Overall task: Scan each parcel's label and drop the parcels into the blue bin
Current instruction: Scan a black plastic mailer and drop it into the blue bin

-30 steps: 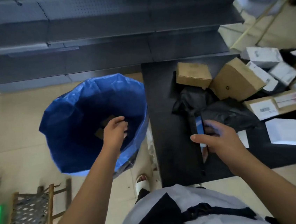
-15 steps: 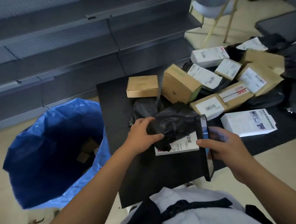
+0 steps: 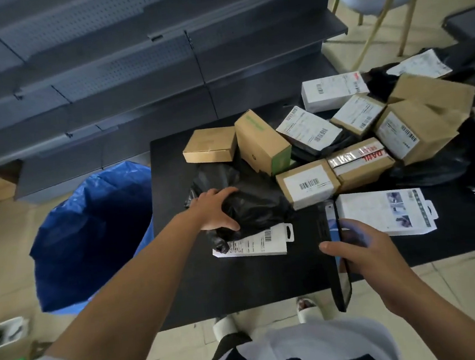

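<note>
The left hand (image 3: 214,210) curls over a crumpled black plastic parcel (image 3: 255,207) on the black table (image 3: 241,282), fingers and thumb gripping its near end. The parcel lies partly over a flat white labelled package (image 3: 256,241). The right hand (image 3: 364,250) grips a dark handheld scanner (image 3: 333,252) held edge-on just right of that package. The blue bin (image 3: 90,236) stands open on the floor beside the table's left edge. Cardboard boxes (image 3: 308,184) are heaped behind the parcel.

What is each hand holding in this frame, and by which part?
The left hand grips the black plastic parcel by its near-left end, on the table. The right hand holds the handheld scanner around its middle, thumb on its left edge.
</note>
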A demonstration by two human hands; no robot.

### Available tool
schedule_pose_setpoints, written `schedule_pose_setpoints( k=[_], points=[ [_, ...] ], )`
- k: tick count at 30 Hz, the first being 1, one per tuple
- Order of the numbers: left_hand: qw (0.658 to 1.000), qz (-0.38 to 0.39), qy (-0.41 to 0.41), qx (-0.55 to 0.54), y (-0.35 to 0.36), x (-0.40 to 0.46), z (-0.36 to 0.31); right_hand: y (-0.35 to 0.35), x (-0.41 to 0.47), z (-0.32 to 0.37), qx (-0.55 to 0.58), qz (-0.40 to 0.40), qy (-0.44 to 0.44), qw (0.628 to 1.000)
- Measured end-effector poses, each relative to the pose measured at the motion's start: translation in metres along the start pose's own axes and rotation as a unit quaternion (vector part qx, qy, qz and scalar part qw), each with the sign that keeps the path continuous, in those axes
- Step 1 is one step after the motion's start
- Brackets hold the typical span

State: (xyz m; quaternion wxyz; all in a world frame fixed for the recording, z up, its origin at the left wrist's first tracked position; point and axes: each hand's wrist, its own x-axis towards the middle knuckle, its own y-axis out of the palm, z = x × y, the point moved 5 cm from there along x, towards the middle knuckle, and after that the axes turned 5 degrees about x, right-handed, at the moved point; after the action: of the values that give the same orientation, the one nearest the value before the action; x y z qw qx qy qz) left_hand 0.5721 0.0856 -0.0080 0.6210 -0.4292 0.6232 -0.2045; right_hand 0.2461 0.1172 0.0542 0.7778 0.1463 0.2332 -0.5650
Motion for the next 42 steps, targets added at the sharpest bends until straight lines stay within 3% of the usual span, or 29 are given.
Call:
schedule_pose_setpoints(
  k=[6,9,10,12,17,19,21,24,28,35,37,40,42],
  points=[
    [0.999,-0.030,-0.029,-0.019,0.001,-0.016,0.000,-0.006,0.008,0.005,-0.017,0.034,-0.017,0.999],
    [0.978,-0.044,-0.048,-0.197,0.005,-0.041,0.022,0.002,0.012,0.013,-0.029,0.050,-0.023,0.998],
    [0.952,-0.059,-0.048,-0.298,0.007,-0.056,0.028,0.007,0.014,0.015,-0.028,0.058,-0.024,0.998],
    [0.866,-0.097,-0.066,-0.486,0.018,-0.087,0.039,0.018,0.017,0.018,-0.034,0.074,-0.018,0.997],
    [0.578,-0.054,-0.170,-0.796,0.099,-0.139,0.052,0.053,0.022,0.021,-0.057,0.121,-0.019,0.991],
    [0.522,-0.067,-0.222,-0.821,0.131,-0.148,0.051,0.064,0.027,0.015,-0.074,0.142,-0.025,0.987],
    [0.504,-0.100,-0.263,-0.817,0.157,-0.152,0.051,0.073,0.030,0.008,-0.091,0.160,-0.020,0.983],
    [0.505,-0.128,-0.300,-0.799,0.181,-0.154,0.051,0.084,0.028,0.007,-0.109,0.180,-0.012,0.977],
    [0.550,-0.144,-0.301,-0.766,0.178,-0.157,0.049,0.087,0.022,0.011,-0.124,0.186,-0.019,0.974],
    [0.562,-0.278,-0.351,-0.696,0.140,-0.177,0.072,0.082,0.030,0.004,-0.124,0.175,-0.019,0.977],
    [0.604,-0.298,-0.364,-0.643,0.118,-0.180,0.071,0.079,0.030,0.003,-0.119,0.167,-0.018,0.979],
    [0.728,-0.305,-0.399,-0.467,0.086,-0.174,0.058,0.072,0.030,-0.001,-0.114,0.159,-0.012,0.981],
    [0.777,-0.267,-0.419,-0.387,0.077,-0.166,0.048,0.071,0.029,-0.004,-0.118,0.167,-0.008,0.979]
  ],
)
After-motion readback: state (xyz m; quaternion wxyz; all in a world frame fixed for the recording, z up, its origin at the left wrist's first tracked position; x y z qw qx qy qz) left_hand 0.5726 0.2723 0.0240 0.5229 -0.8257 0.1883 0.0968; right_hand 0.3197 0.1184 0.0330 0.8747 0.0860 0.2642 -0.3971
